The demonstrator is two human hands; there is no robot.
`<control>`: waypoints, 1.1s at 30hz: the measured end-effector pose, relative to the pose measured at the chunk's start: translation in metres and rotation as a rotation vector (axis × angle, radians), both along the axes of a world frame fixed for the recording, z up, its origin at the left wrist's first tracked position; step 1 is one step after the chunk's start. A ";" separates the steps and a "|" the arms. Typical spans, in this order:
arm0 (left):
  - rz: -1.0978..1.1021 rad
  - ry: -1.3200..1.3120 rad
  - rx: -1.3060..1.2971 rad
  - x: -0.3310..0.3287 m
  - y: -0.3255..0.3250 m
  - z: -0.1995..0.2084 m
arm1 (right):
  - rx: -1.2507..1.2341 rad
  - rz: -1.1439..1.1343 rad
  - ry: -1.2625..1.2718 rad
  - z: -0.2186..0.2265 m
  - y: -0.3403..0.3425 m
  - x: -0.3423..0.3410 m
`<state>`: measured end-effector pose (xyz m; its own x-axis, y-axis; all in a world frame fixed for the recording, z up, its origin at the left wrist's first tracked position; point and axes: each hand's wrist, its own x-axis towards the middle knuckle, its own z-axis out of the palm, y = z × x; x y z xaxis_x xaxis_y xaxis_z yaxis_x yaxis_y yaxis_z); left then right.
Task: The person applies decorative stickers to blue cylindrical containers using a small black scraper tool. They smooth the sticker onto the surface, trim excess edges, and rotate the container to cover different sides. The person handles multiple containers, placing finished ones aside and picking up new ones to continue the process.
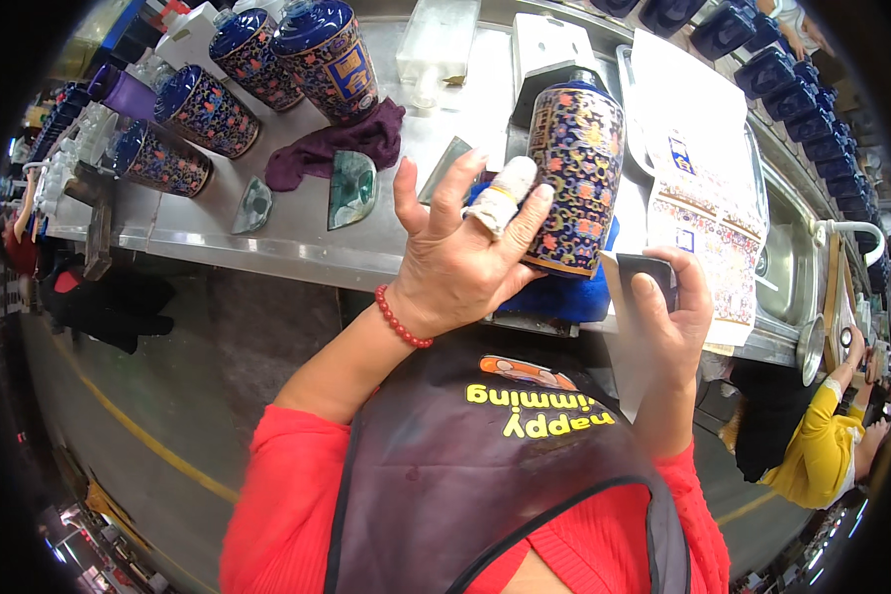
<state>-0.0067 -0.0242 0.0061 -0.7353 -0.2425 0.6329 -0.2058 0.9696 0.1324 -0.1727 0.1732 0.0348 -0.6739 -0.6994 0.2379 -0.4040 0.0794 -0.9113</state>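
A dark blue bottle (579, 178) with a dense floral pattern rests at the counter's front edge, its neck pointing away from me, over a blue cloth (554, 300). My left hand (465, 238) lies against its left side with fingers spread; one finger is wrapped in white cloth or tape. Just right of the bottle's base, my right hand (675, 307) pinches a dark flat scraper-like piece (653, 277). A pale, blurred strip (624, 337) hangs beside that hand; whether I hold it is unclear. Right of the bottle lie printed pattern sheets (708, 208).
Several similar bottles (332, 64) stand at left, near a purple cloth (337, 148) and green glass-like pieces (352, 188). A clear block (438, 40) sits behind. At right are a sink (784, 267) and rows of blue bottles (792, 99). A person in yellow (812, 445) works there.
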 end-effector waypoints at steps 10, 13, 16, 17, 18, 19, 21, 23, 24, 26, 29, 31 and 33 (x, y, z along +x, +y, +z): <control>-0.086 0.023 0.204 -0.009 0.000 -0.006 | 0.082 0.439 1.061 0.038 -0.030 0.010; -0.090 0.040 0.216 -0.009 -0.002 -0.012 | 0.091 0.568 1.005 0.043 -0.031 0.011; -0.152 0.013 0.318 -0.005 -0.006 -0.018 | -0.012 0.468 0.992 0.043 -0.032 0.008; -0.178 0.002 0.379 -0.003 -0.006 -0.019 | -0.062 0.398 0.966 0.042 -0.032 0.008; -0.209 0.009 0.436 -0.001 -0.007 -0.022 | -0.028 0.449 1.006 0.040 -0.033 0.006; -0.240 0.025 0.502 0.000 -0.008 -0.024 | 0.004 0.478 1.021 0.040 -0.032 0.006; -0.240 0.021 0.548 0.003 -0.007 -0.027 | 0.040 0.605 1.004 0.038 -0.032 0.005; -0.204 0.005 0.468 0.005 -0.004 -0.028 | 0.043 0.586 0.908 0.037 -0.031 0.004; -0.185 -0.004 0.428 0.005 -0.003 -0.026 | 0.050 0.577 0.866 0.036 -0.030 0.002; -0.119 -0.025 0.354 0.003 -0.005 -0.021 | -0.054 0.490 0.723 0.035 -0.027 -0.002; -0.037 -0.054 0.160 0.000 -0.009 -0.008 | -0.132 0.339 0.515 0.029 -0.022 -0.006; -0.032 0.000 0.100 0.000 -0.004 -0.002 | -0.124 0.275 0.356 0.020 -0.019 -0.006; -0.028 0.009 0.124 0.001 0.002 0.000 | -0.094 0.209 0.234 0.010 -0.017 -0.005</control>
<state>-0.0062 -0.0224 0.0065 -0.7374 -0.2985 0.6059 -0.1768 0.9511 0.2534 -0.1774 0.1565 0.0446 -0.4380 -0.7841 0.4396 -0.6017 -0.1076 -0.7914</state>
